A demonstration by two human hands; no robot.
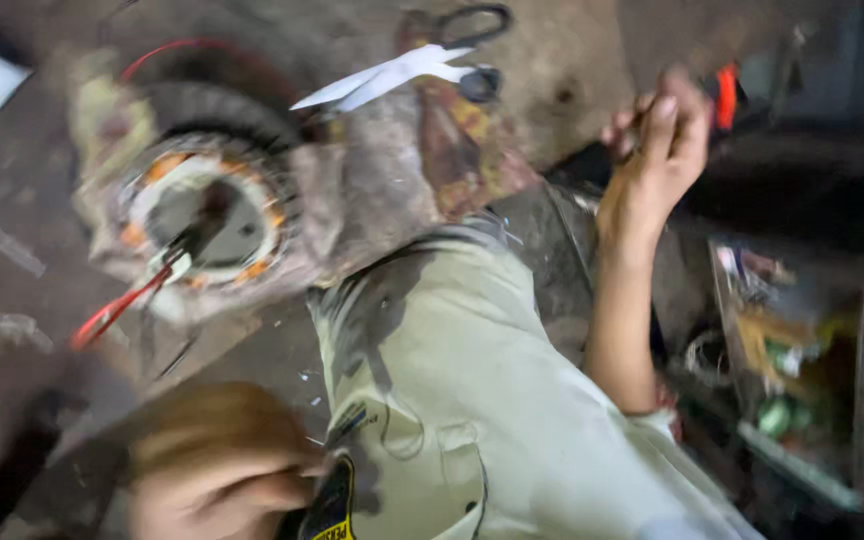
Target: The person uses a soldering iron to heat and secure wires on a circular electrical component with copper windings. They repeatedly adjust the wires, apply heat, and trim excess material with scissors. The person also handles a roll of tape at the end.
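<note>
Frame motion-blurred. Right hand (pixel 657 140) reached far right, fingers curled shut around a dark tool with an orange-red part (pixel 725 97); grip looked firm, tool's kind unclear. Left hand (pixel 217 470) sat near, low left, blurred, fingers curled at the edge of a yellow-and-black patch (pixel 332 505) on pale green clothing (pixel 472 380); whether it held anything, cannot tell. Motor stator (pixel 207 205), round with orange windings and red leads (pixel 117 310), lay flat on the grimy table (pixel 572 60), far left. Stator was far of the left hand, well left of the right; left hand nearer. Scissors (pixel 422 62) lay beyond the stator, blades pointing left.
</note>
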